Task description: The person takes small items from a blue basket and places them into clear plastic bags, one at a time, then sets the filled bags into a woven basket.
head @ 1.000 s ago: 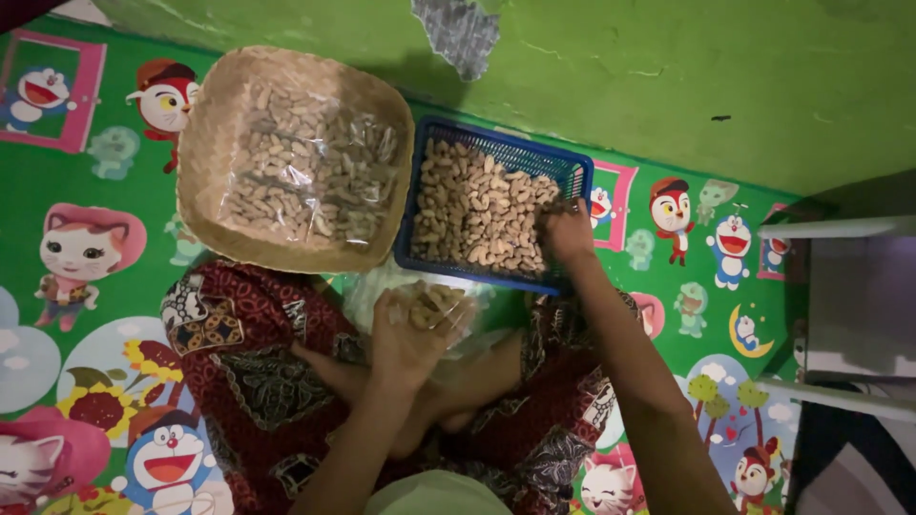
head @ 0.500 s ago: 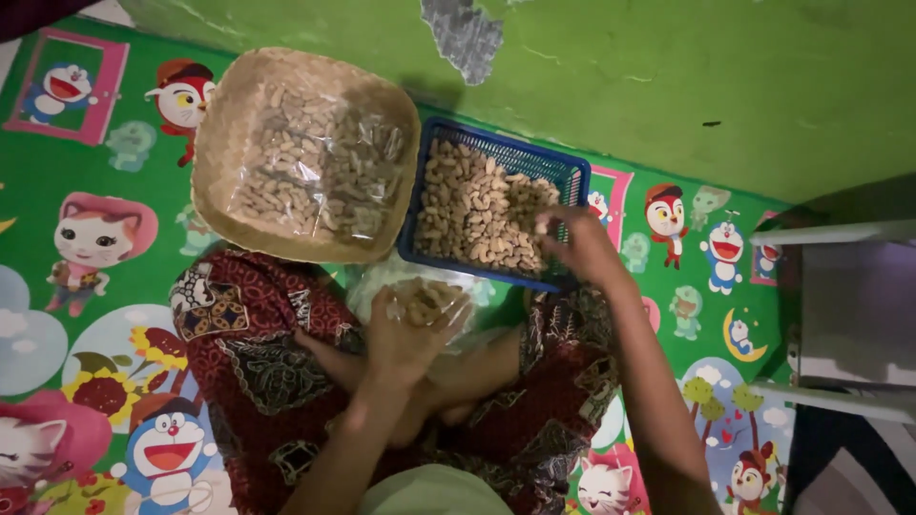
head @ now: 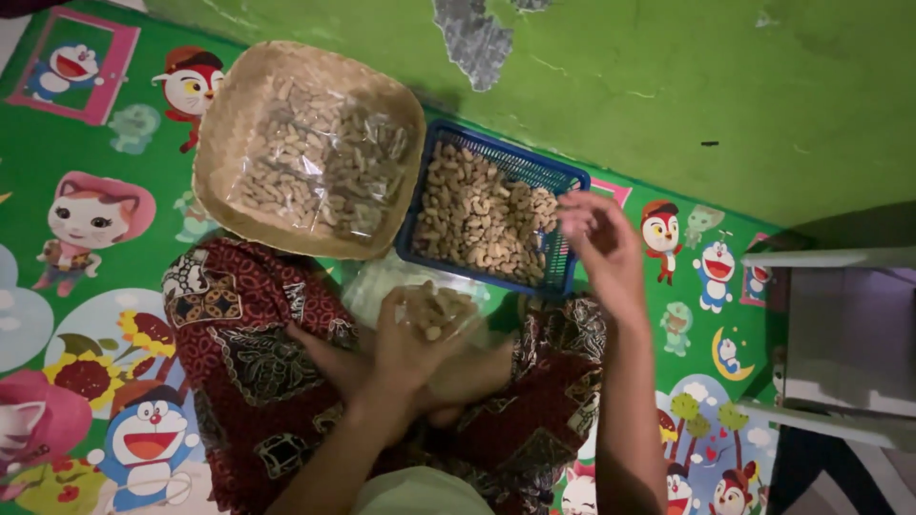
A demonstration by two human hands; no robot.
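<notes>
Head view: person is sitting cross-legged in a patterned red sarong [head: 258, 353] on a green cartoon mat [head: 86, 153], against a green wall [head: 725, 86]. Left hand [head: 405, 348] is holding a small clear bag [head: 434, 310] over the lap, fingers curled round its neck, mouth up; peanuts are showing inside it, part filled. Right hand [head: 596, 243] is hanging in the air just past the right edge of the blue basket [head: 496, 215], motion-blurred; fingers look bunched as if pinching nuts, but can't tell for sure what, if anything, is in them. The blue basket is sitting on the mat at the wall, heaped with loose peanuts [head: 472, 215]. Touching its left side, a woven tray [head: 310, 148] is carrying flat clear packs of peanuts [head: 320, 172]. A grey box-like thing [head: 840, 334] is standing at the right edge, well apart.

Step in hand, by my read: filling the bag by the handful, right hand between basket and bag. Next move is calling for bringing the right hand over the bag mouth and loosening the fingers there, while the left is holding the mouth wide and upright; a slack rim would be spilling nuts into the lap.
</notes>
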